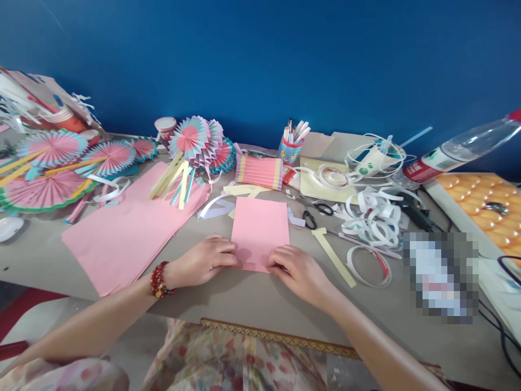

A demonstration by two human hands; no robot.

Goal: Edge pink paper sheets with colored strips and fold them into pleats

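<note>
A pink paper sheet [259, 228] lies flat on the grey table [244, 296] in front of me. My left hand [203, 262], with a red bead bracelet at the wrist, pinches the sheet's near left corner with curled fingers. My right hand [298, 270] presses and pinches the near right edge, fingers bent. The near edge of the sheet looks folded up a little under my fingers.
A stack of pink paper [126, 233] lies to the left, with pleated paper fans [52, 168] beyond. Behind are a pleated pink piece [259, 171], a pen cup [290, 149], scissors [317, 213], white paper curls [372, 220], a yellow strip [334, 256], a plastic bottle [459, 151].
</note>
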